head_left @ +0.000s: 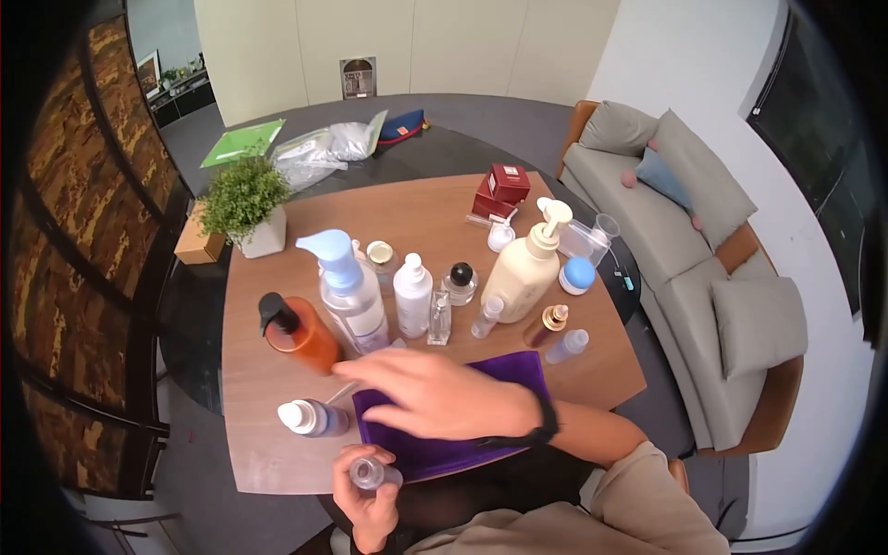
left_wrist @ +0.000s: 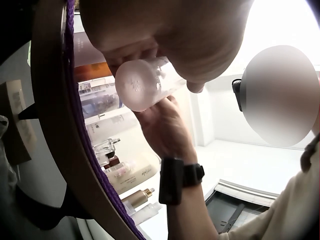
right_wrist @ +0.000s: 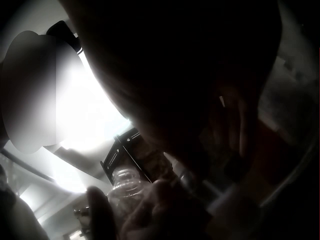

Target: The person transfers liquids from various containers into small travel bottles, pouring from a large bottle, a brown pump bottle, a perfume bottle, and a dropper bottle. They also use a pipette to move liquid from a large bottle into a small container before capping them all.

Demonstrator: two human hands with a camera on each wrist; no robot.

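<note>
My left hand (head_left: pixel 365 499) grips a small clear bottle (head_left: pixel 367 473) close to the table's front edge, its open mouth facing up. In the left wrist view the round frosted base of this bottle (left_wrist: pixel 136 86) shows below the fingers. My right hand (head_left: pixel 430 393), with a black band at the wrist, reaches left across a purple cloth-lined tray (head_left: pixel 504 372). Its fingers stretch out near the orange pump bottle (head_left: pixel 310 344). Just under those fingertips is a thin pale stick (head_left: pixel 344 392). A white-capped bottle (head_left: pixel 316 418) stands left of the tray.
Behind the hands stand a blue-topped pump bottle (head_left: pixel 351 296), a white bottle (head_left: pixel 413 296), a cream pump bottle (head_left: pixel 523 276) and several smaller bottles. Red boxes (head_left: pixel 501 190) lie at the back. A potted plant (head_left: pixel 248 208) sits at the back left corner.
</note>
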